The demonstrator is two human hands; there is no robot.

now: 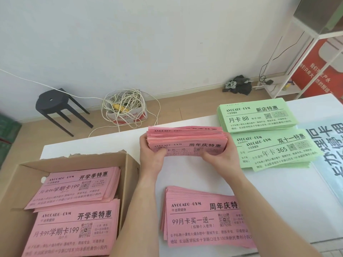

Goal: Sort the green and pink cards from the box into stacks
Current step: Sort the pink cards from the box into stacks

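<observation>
Box [130,169] left, stacks [259,117] right

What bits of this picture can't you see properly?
Head view:
Lower print on the held pink bundle: covered by the left hand and right hand.
Right end of the near pink stack: hidden by the right forearm.
Front of the cardboard box: cut off by the bottom edge; its floor lies under pink cards.
Part of the blue poster: past the right edge.

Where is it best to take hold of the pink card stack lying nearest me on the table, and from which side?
Probably by its two short ends, coming in from left and right together. The pink card stack lies flat and long, its left edges fanned loose, so squeezing both ends should keep it together.
</observation>
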